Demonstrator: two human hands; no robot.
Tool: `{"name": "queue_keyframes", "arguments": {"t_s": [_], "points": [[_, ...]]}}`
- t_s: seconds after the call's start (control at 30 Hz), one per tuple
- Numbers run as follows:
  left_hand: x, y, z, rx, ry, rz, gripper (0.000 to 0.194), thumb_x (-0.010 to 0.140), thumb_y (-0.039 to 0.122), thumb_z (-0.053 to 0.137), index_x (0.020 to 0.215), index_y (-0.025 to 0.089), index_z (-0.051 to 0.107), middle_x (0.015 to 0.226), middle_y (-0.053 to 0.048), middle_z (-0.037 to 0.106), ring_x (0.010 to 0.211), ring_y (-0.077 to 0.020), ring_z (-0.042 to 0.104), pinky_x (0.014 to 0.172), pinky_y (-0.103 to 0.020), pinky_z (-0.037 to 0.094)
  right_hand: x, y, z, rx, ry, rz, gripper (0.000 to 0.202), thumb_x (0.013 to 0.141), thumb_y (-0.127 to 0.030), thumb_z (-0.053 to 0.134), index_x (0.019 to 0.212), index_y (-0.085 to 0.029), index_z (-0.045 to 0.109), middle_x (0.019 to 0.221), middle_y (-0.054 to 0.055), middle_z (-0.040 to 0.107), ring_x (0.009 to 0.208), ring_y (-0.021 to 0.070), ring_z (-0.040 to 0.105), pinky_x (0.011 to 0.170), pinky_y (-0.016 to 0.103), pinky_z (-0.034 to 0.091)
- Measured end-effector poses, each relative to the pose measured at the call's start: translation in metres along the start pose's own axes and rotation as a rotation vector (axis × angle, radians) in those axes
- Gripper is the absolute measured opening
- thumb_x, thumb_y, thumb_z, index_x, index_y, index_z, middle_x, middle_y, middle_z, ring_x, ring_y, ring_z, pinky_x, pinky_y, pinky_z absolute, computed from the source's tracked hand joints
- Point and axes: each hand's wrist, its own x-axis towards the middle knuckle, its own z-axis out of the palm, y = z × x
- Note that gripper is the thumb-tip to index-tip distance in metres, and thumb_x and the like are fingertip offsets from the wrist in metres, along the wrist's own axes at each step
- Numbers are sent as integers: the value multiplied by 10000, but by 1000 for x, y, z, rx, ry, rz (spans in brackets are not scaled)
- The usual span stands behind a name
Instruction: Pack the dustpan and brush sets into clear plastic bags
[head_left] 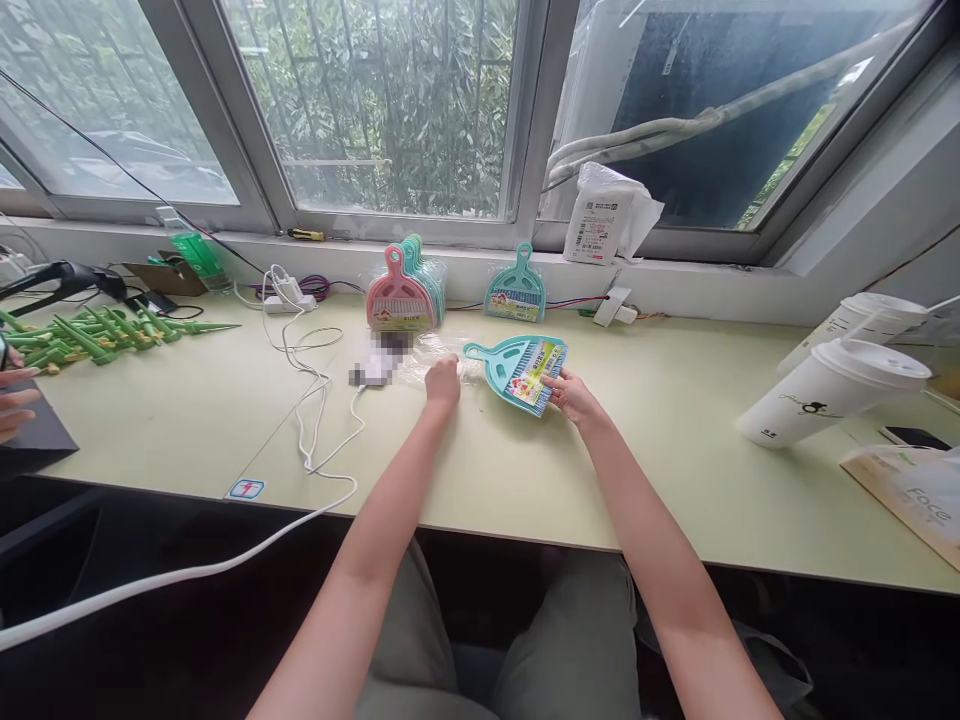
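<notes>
Teal dustpan (516, 368), centre: handle (474, 351) points left, long axis slanting slightly down-right; right hand (574, 397) pinches broad end (556, 354) (left hand (442, 382) fisted, contents unclear).

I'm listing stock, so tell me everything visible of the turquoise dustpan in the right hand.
The dustpan is turquoise and looks like plastic: a rounded body with cut-outs and a handle ending in a loop. Blue bristles show beside a printed yellow-and-blue label at its wide end. The labelled side faces the camera; the handle points toward the left hand. The right hand grips the wide end. Whether it touches the desk is unclear.
</notes>
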Motion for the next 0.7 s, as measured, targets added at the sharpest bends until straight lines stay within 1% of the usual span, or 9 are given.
{"name": "queue_keyframes", "arguments": {"t_s": [0.07, 0.17, 0.2, 0.3, 0.4, 0.5, 0.6, 0.7], "points": [[-3, 2, 0, 34, 11, 26, 309, 870, 148, 446, 1144, 192, 582, 997, -126, 653, 1002, -253, 601, 868, -350, 451, -1, 0, 0, -15, -8, 34, 225, 725, -31, 645, 904, -165, 624, 864, 52, 732, 705, 162, 706, 627, 271, 613], [-6, 6, -1, 65, 36, 51, 329, 867, 220, 497, 1186, 161, 549, 1064, -161, 632, 1067, -288, 569, 842, -352, 464, 1, 0, -2, -2, 22, 48, 219, 716, -8, 638, 883, -150, 631, 851, 66, 735, 699, 177, 709, 643, 297, 619], [-6, 7, -1, 80, 31, 42, 331, 864, 207, 497, 1187, 151, 546, 1066, -170, 628, 1073, -293, 567, 837, -351, 466, 2, 0, -4, 5, 35, 44, 217, 715, -2, 633, 875, -149, 632, 844, 66, 736, 695, 179, 710, 647, 303, 620], [-5, 8, -1, 106, -23, 27, 317, 855, 92, 436, 1137, 136, 573, 1008, -184, 637, 1022, -291, 600, 843, -361, 466, 4, 0, -6, 14, 60, 30, 217, 712, 8, 629, 861, -151, 631, 825, 60, 736, 678, 179, 708, 638, 310, 622], [-4, 8, -3, 67, -45, 43, 351, 830, 27, 401, 1100, 134, 597, 928, -181, 649, 964, -290, 630, 849, -383, 471, 3, 0, -6, 5, 46, 29, 218, 713, 1, 639, 873, -147, 634, 839, 65, 736, 679, 178, 708, 623, 298, 618], [-5, 7, -10, 34, 26, 49, 405, 831, 19, 364, 1142, 141, 592, 892, -158, 660, 931, -260, 640, 842, -364, 484, 0, 0, -4, -28, 0, 27, 224, 716, -25, 651, 903, -148, 648, 873, 70, 735, 708, 182, 709, 614, 287, 614], [-8, 7, -17, -41, 143, 109, 462, 851, 31, 326, 1234, 156, 553, 996, -147, 659, 967, -245, 625, 846, -348, 484, -2, 2, 2, -60, -65, -19, 243, 709, -72, 683, 937, -153, 659, 915, 71, 732, 751, 185, 707, 645, 293, 613], [-12, 10, -20, -166, 184, 218, 453, 878, 72, 335, 1266, 189, 538, 1099, -132, 641, 1004, -251, 613, 853, -351, 480, -4, 7, 11, -43, -73, -123, 274, 691, -138, 728, 952, -164, 652, 943, 62, 722, 778, 185, 701, 690, 317, 613]]}}
